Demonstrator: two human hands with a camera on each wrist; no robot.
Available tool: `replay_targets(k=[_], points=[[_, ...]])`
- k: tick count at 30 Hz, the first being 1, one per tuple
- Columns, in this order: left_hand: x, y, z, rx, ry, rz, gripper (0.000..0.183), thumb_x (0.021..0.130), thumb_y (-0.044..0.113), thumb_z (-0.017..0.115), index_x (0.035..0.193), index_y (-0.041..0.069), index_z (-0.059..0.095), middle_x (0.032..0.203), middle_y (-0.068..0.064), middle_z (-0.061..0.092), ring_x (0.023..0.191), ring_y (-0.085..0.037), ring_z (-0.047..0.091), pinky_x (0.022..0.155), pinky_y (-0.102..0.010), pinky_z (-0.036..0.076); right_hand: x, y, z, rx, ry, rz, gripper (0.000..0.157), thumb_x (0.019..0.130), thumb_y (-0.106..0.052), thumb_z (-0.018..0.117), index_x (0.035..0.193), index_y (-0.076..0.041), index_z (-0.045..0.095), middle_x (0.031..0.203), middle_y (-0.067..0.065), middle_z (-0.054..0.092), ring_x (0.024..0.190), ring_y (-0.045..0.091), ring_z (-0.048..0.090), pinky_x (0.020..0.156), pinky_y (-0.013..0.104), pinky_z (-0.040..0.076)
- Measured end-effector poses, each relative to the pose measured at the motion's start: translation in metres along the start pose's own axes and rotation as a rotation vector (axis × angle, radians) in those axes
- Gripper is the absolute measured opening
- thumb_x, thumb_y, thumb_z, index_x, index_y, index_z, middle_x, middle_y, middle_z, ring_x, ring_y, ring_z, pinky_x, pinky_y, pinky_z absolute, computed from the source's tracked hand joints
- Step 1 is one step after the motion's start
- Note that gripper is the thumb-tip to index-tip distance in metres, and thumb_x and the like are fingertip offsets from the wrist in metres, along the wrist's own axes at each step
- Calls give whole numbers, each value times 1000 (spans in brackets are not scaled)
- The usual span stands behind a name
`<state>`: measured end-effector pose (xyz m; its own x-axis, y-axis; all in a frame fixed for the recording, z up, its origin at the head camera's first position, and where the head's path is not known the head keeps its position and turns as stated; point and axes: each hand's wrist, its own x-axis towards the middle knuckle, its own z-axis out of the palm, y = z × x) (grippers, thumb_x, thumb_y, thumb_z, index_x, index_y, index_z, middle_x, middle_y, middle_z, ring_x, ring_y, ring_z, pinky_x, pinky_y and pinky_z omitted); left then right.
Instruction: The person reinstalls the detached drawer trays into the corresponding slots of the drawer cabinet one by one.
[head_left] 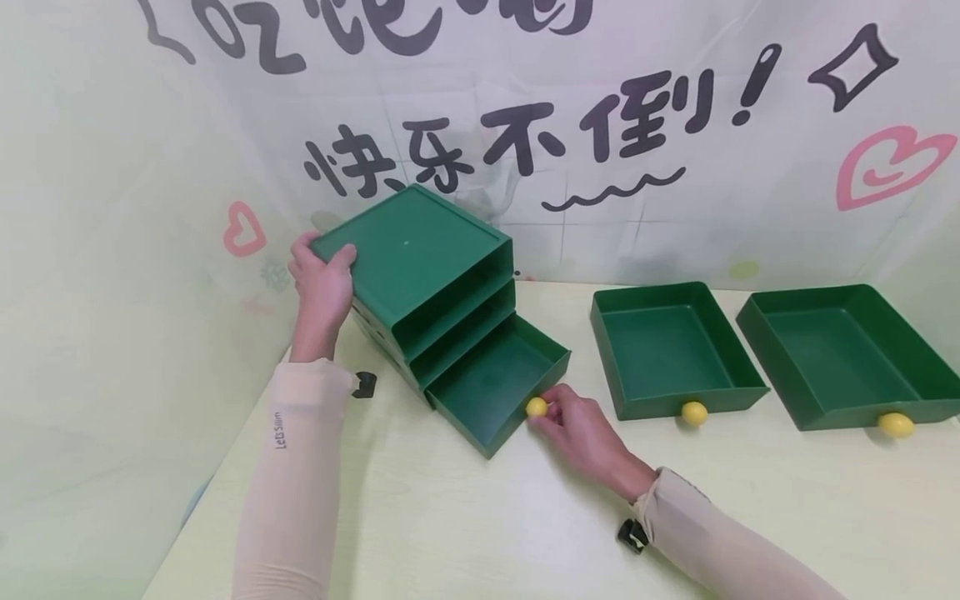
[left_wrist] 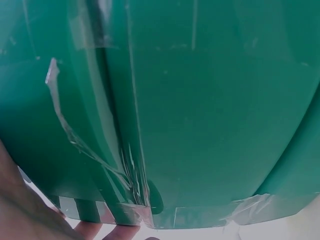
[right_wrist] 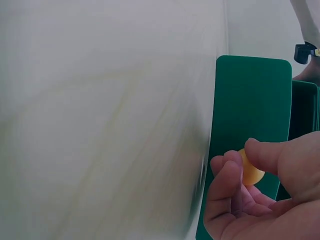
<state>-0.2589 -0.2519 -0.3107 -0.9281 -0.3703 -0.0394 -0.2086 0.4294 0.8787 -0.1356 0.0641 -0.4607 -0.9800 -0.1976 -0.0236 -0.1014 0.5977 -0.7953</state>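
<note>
A green drawer cabinet point(head_left: 412, 250) stands angled on the table, its two upper slots without drawers. From the lowest slot a green drawer point(head_left: 495, 379) sticks out toward the right front. My right hand point(head_left: 588, 433) pinches the round yellow knob point(head_left: 536, 407) on that drawer's front between thumb and fingers, as the right wrist view also shows with the knob point(right_wrist: 253, 169). On the cabinet's far left side my left hand point(head_left: 324, 279) grips the upper corner, thumb over the top. Clear tape point(left_wrist: 100, 165) runs along the cabinet's side in the left wrist view.
Two more green drawers, one in the middle point(head_left: 675, 350) and one at the far right point(head_left: 855, 358), lie on the table point(head_left: 465, 533) with yellow knobs facing front. Behind the cabinet hangs a white cloth point(head_left: 600, 242) printed with dark characters and pink hearts.
</note>
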Motion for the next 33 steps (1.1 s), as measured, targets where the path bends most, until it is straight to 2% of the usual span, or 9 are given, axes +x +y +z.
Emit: replay_targets(k=[16, 23, 33], points=[[0, 4, 1, -2, -3, -10, 64, 101, 46, 39, 154, 28, 6, 158, -11, 9, 140, -33, 19, 118, -47, 23, 6, -3, 1, 14, 5, 6, 26, 90, -16, 73, 109, -4, 61, 82, 1, 65, 72, 11, 55, 68, 21, 47], [1, 4, -4, -5, 30, -10, 64, 100, 46, 40, 153, 28, 9, 157, -11, 12, 139, -32, 21, 118, -46, 25, 14, -8, 5, 8, 2, -5, 24, 91, -17, 73, 108, -5, 61, 83, 1, 65, 73, 11, 55, 69, 23, 48], [1, 1, 0, -13, 10, -24, 63, 101, 46, 41, 153, 30, 9, 158, -10, 10, 140, -32, 21, 119, -46, 24, 15, -12, 9, 15, 12, 13, 24, 90, -16, 73, 107, -4, 60, 83, 1, 65, 73, 12, 56, 70, 25, 49]])
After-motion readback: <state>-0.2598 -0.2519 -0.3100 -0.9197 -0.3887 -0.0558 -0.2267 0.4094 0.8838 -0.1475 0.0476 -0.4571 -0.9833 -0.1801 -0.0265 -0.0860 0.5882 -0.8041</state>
